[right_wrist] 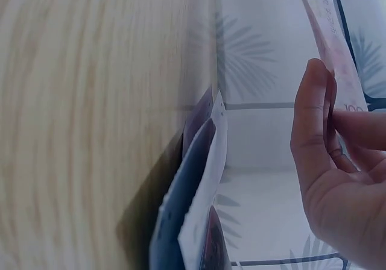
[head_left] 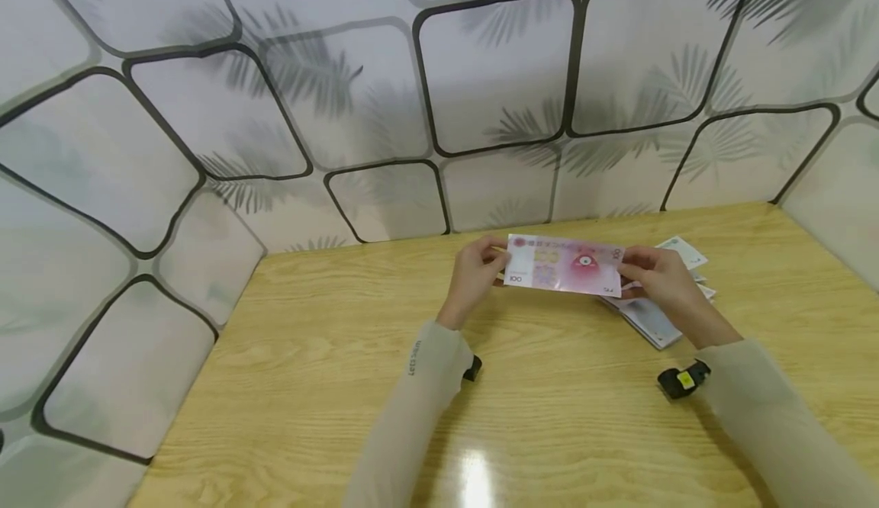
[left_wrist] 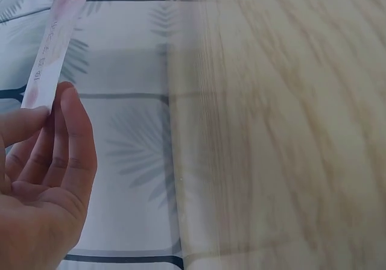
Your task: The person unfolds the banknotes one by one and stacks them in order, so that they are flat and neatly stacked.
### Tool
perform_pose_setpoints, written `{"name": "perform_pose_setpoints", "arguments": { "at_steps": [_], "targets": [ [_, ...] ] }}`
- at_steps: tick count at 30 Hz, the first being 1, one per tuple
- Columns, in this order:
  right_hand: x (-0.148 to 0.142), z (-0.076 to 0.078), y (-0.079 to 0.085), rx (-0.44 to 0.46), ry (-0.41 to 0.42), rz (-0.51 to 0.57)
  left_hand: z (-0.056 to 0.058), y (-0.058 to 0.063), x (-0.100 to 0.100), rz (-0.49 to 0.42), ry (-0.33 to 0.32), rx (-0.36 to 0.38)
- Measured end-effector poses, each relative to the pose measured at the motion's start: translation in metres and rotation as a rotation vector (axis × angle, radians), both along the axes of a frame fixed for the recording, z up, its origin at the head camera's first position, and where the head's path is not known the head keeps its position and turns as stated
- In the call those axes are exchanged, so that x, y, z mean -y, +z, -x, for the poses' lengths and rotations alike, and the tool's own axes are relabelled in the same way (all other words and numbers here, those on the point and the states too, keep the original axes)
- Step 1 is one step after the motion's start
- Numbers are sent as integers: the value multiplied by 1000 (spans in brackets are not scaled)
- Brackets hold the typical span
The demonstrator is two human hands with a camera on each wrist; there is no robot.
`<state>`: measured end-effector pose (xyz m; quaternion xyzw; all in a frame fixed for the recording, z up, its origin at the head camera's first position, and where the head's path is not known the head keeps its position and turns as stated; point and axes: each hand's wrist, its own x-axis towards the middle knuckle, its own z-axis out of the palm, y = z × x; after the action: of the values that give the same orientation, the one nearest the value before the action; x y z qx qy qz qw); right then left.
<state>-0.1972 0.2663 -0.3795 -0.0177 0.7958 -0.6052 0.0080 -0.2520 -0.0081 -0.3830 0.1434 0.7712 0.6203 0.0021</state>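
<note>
Stretched flat between both hands is a pink banknote-like paper (head_left: 559, 265) marked 100, with a cartoon one-eyed figure on it, held above the table. My left hand (head_left: 476, 274) pinches its left end between thumb and fingers; the left wrist view shows that grip on the note (left_wrist: 51, 53) closely. At the other end, my right hand (head_left: 659, 279) pinches the right edge, and the note (right_wrist: 338, 47) also appears in the right wrist view. Under and behind the right hand lies a loose pile of similar paper notes (head_left: 652, 323), partly hidden by it.
The light wood-grain table (head_left: 330, 386) meets a patterned wall covering (head_left: 384, 203) with leaf prints along its back and left. In the right wrist view, several notes of the pile (right_wrist: 196, 191) stand up slightly bent from the table.
</note>
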Motion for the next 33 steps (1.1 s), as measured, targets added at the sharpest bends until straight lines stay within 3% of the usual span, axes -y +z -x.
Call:
{"name": "perform_pose_setpoints", "arguments": {
  "at_steps": [17,29,33],
  "targets": [
    [7,-1,1,-18,56,64,-10,1,28,-32,-91,59],
    [11,-4,5,26,87,101,-22,10,44,-43,-119,108],
    [14,-2,7,30,89,100,-20,10,50,-27,-135,124]
  ]
}}
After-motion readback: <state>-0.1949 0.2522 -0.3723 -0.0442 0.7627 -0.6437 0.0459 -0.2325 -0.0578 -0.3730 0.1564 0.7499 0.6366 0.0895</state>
